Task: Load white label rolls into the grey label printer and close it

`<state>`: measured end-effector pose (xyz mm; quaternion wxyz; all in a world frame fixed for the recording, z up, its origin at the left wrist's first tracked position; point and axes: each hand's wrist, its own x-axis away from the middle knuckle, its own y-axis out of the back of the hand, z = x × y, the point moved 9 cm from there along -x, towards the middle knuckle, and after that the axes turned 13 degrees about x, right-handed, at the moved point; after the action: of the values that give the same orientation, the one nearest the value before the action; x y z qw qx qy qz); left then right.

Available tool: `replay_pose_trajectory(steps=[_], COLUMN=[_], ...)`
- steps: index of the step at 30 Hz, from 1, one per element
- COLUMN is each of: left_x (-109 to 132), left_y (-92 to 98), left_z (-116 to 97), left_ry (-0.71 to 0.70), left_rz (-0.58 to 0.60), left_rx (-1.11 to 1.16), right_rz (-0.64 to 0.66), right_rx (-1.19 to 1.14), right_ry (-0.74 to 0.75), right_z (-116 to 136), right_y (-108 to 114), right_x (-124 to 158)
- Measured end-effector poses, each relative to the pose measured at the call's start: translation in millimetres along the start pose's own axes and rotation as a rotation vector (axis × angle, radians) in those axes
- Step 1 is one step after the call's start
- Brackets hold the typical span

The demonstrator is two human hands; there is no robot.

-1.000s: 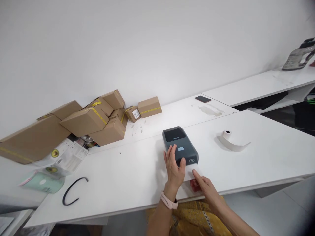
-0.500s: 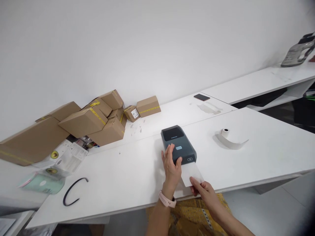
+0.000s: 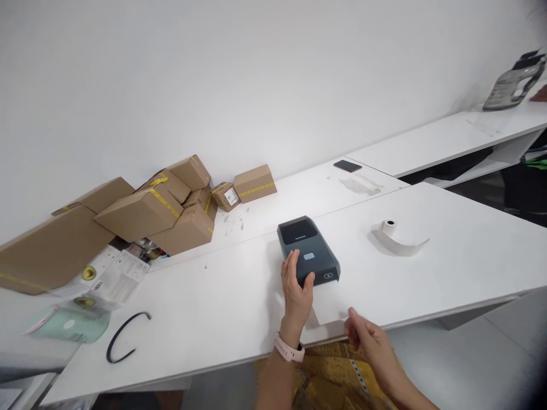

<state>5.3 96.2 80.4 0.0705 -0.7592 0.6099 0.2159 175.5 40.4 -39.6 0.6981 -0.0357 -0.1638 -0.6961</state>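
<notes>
A dark grey-blue label printer (image 3: 318, 250), with a black window and a pale blue button, lies on the white table. My left hand (image 3: 297, 287) holds its near left side, fingers over the top and thumb by the front edge. White paper (image 3: 331, 310) sticks out from the printer's front toward the table edge. My right hand (image 3: 370, 341) has its fingers pinched together at the paper's right corner. The fingertips partly hide how much of it they grip.
A partly unrolled paper roll (image 3: 388, 228) sits right of the printer, and a phone (image 3: 347, 165) lies farther back. Cardboard boxes (image 3: 141, 210) are piled at the left. In front of them are plastic pouches (image 3: 70, 324) and a black curved band (image 3: 123, 336). A large bottle (image 3: 513, 82) stands far right.
My right hand has shifted right along the paper, from its near edge to its right corner. My left hand stays on the printer. The view has moved slightly.
</notes>
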Motion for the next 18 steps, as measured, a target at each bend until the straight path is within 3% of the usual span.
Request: replay_pose_trajectory(steps=[3,7,10,13,15,18], left_x=[1,7,11,26,42,69], left_y=[6.9,16.8,21.7,22.8,22.1,26.9], left_z=[13,45,50,51,60,83], left_ry=[0.128,0.367,0.391,0.39,0.428,0.501], left_rz=[-0.097,-0.252,-0.267,-0.262,-0.274,-0.358], left_rx=[0.145,0.346,0.345,0.366,0.416,0.492], right_rz=[-0.259,-0.317,-0.283,-0.191,-0.126,-0.125], right_rx=[-0.001,-0.025,0.186,0.427,0.559,0.692], right_ry=[0.063,0.234,0.469,0.786,0.924,1.021], right_z=[9,56,110,154,163,156], right_y=[44,64,54,27,10,-4], right_x=[-18,-52,-65,-62,-60,-59])
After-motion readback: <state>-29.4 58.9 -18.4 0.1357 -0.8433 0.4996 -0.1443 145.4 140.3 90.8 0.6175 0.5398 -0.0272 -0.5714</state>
